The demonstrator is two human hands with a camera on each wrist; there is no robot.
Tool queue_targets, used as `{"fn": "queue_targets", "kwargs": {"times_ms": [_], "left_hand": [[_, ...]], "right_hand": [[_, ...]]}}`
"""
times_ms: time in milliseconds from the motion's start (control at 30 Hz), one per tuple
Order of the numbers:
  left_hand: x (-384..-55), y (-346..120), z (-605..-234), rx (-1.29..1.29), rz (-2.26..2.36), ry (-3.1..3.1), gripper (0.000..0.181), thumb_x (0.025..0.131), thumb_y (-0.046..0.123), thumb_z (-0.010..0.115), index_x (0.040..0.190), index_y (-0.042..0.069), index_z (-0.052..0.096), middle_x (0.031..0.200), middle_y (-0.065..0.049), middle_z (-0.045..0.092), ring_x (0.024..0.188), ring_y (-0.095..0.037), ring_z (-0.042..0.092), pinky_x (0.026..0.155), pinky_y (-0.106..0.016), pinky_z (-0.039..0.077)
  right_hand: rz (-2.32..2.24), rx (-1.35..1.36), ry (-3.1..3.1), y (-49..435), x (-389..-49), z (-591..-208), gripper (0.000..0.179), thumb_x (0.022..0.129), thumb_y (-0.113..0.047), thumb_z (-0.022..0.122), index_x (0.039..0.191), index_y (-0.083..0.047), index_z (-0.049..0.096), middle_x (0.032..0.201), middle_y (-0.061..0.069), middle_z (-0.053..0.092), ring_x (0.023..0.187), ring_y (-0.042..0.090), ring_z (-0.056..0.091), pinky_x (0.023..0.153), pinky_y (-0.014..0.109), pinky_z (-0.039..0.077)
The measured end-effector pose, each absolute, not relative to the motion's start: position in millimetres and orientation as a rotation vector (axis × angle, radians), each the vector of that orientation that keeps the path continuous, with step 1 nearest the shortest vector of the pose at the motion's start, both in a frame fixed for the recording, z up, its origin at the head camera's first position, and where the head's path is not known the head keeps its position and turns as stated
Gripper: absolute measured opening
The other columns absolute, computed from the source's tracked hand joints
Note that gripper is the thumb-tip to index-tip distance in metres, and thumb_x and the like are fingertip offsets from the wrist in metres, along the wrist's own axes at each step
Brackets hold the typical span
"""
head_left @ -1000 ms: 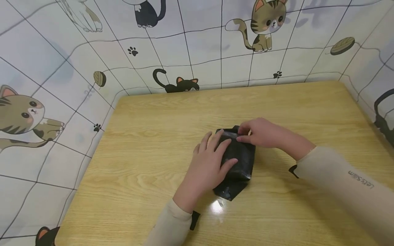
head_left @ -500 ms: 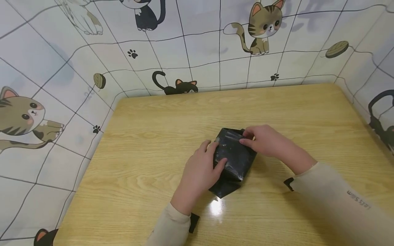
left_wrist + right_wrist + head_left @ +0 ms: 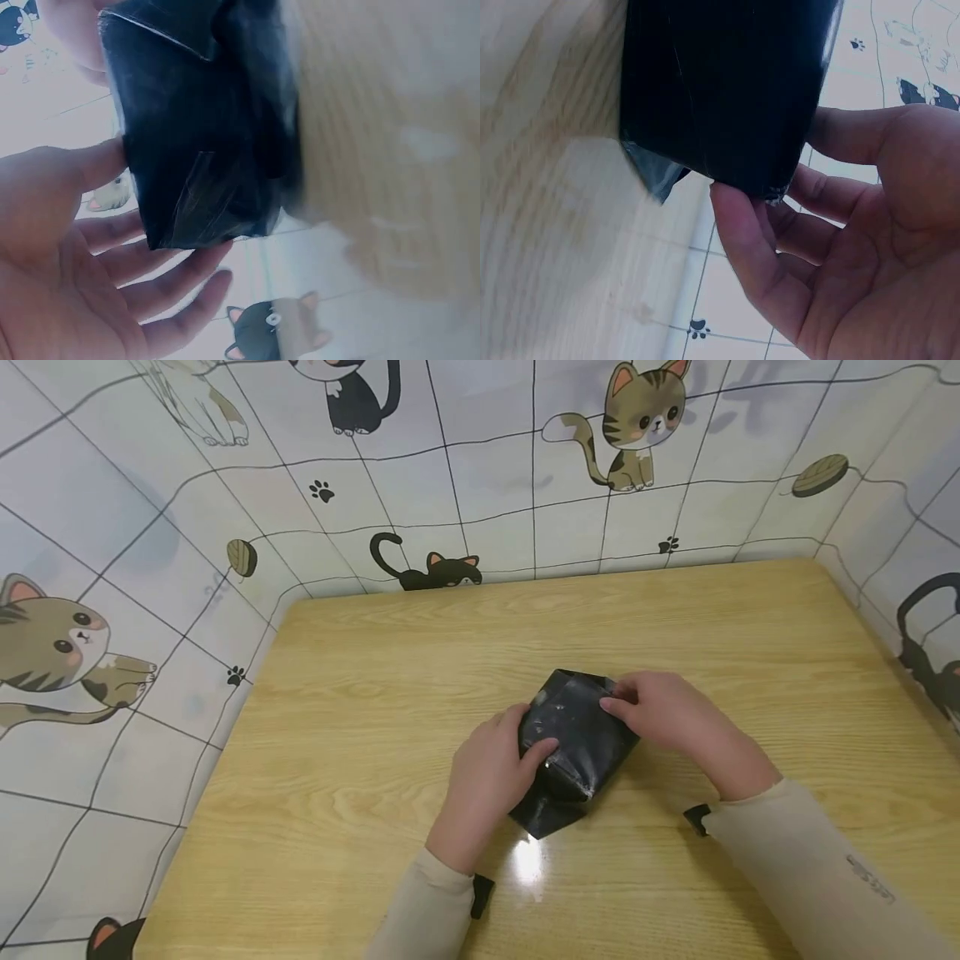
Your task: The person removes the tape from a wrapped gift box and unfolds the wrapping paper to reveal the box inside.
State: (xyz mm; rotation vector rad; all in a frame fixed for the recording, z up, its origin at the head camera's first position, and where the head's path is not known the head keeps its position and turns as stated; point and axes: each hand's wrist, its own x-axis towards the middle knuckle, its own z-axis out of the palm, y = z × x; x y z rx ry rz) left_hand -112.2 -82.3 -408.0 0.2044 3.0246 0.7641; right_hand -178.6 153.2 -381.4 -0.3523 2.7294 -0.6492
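Observation:
A box-shaped package (image 3: 581, 735) wrapped in shiny black plastic stands on the wooden table, turned at an angle. On its left side my left hand (image 3: 487, 768) holds it, thumb on the top and fingers along the side. The left wrist view shows the package (image 3: 187, 112) between the thumb and spread fingers of that hand (image 3: 67, 262). My right hand (image 3: 667, 714) pinches the far right top corner between thumb and bent fingers. From the right wrist, the hand (image 3: 862, 225) has a fingertip against the package's end (image 3: 720, 90), where a loose plastic flap (image 3: 656, 172) sticks out.
The table (image 3: 360, 693) has a light wood grain, with a bright glare patch in front of the package. White tiled wall covering (image 3: 495, 485) with cartoon cats surrounds its back and sides. Black straps (image 3: 482, 896) show at both beige sleeves.
The package has turned clockwise, its far end swinging right. My left hand has drawn back from its top to its left side. My right hand has shifted slightly right along with the corner.

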Motion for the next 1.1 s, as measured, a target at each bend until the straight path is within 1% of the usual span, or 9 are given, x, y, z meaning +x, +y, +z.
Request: {"fn": "queue_targets", "kwargs": {"times_ms": [300,433,567,633,733,800,867,967,1100], "left_hand": [[-149,-70,-405,0.227,0.799,2.992,0.055,0.103,0.040,0.071,0.149,0.012,0.061,0.143,-0.009,0.070,0.132,-0.027,0.068,0.106,-0.044,0.057],[-165,-68,-402,0.122,0.508,3.138,0.054,0.104,0.047,0.067,0.147,0.017,0.063,0.138,-0.006,0.072,0.122,-0.029,0.071,0.089,-0.045,0.064],[-178,-67,-400,0.041,0.423,3.142,0.049,0.107,0.045,0.063,0.145,0.015,0.065,0.118,-0.010,0.079,0.092,-0.029,0.077,0.066,-0.041,0.063],[-184,-67,-401,0.030,0.528,3.103,0.047,0.109,0.040,0.061,0.146,0.013,0.063,0.116,-0.013,0.080,0.089,-0.030,0.078,0.068,-0.042,0.062],[-191,-67,-405,0.013,0.711,3.040,0.047,0.110,0.036,0.059,0.150,0.012,0.060,0.128,-0.016,0.077,0.106,-0.035,0.077,0.086,-0.048,0.063],[-193,-68,-407,-0.013,0.827,2.989,0.049,0.110,0.036,0.060,0.153,0.012,0.057,0.138,-0.016,0.072,0.121,-0.036,0.073,0.099,-0.050,0.060],[-193,-68,-409,-0.026,0.927,2.944,0.052,0.108,0.036,0.062,0.154,0.013,0.056,0.144,-0.016,0.069,0.130,-0.035,0.068,0.106,-0.050,0.057],[-192,-70,-411,-0.046,1.051,2.896,0.051,0.106,0.035,0.067,0.151,0.013,0.058,0.148,-0.014,0.066,0.135,-0.034,0.065,0.109,-0.049,0.055],[-189,-71,-410,-0.017,1.151,2.893,0.042,0.105,0.033,0.069,0.140,0.011,0.063,0.146,-0.014,0.066,0.134,-0.033,0.064,0.108,-0.050,0.055]], "right_hand": [[-0.669,-0.293,2.723,166,-178,-382,0.042,0.110,-0.032,0.059,0.122,0.007,0.069,0.112,0.024,0.075,0.092,0.032,0.069,0.083,0.050,0.055],[-0.793,-0.223,2.625,162,-173,-384,0.046,0.111,-0.033,0.057,0.125,0.011,0.063,0.104,0.022,0.074,0.076,0.023,0.074,0.078,0.045,0.059],[-0.898,-0.169,2.579,151,-169,-388,0.061,0.112,-0.032,0.056,0.146,0.017,0.046,0.120,0.029,0.073,0.070,0.020,0.078,0.092,0.050,0.061],[-0.901,-0.168,2.604,146,-169,-389,0.068,0.112,-0.032,0.055,0.153,0.018,0.037,0.121,0.028,0.073,0.068,0.018,0.077,0.097,0.053,0.059],[-0.898,-0.153,2.629,141,-172,-389,0.072,0.112,-0.033,0.054,0.158,0.017,0.030,0.118,0.026,0.075,0.070,0.020,0.078,0.098,0.054,0.058],[-0.882,-0.139,2.659,139,-174,-389,0.074,0.111,-0.035,0.055,0.159,0.016,0.030,0.121,0.027,0.072,0.085,0.025,0.078,0.097,0.054,0.057],[-0.882,-0.115,2.690,139,-177,-390,0.074,0.111,-0.036,0.055,0.161,0.013,0.029,0.134,0.031,0.065,0.111,0.036,0.073,0.103,0.057,0.054],[-0.877,-0.107,2.736,140,-180,-390,0.074,0.110,-0.038,0.055,0.164,0.006,0.028,0.154,0.036,0.047,0.140,0.049,0.051,0.112,0.065,0.046],[-0.885,-0.156,2.753,141,-182,-388,0.071,0.110,-0.040,0.054,0.166,-0.003,0.031,0.163,0.036,0.035,0.150,0.054,0.039,0.119,0.069,0.038]]}}
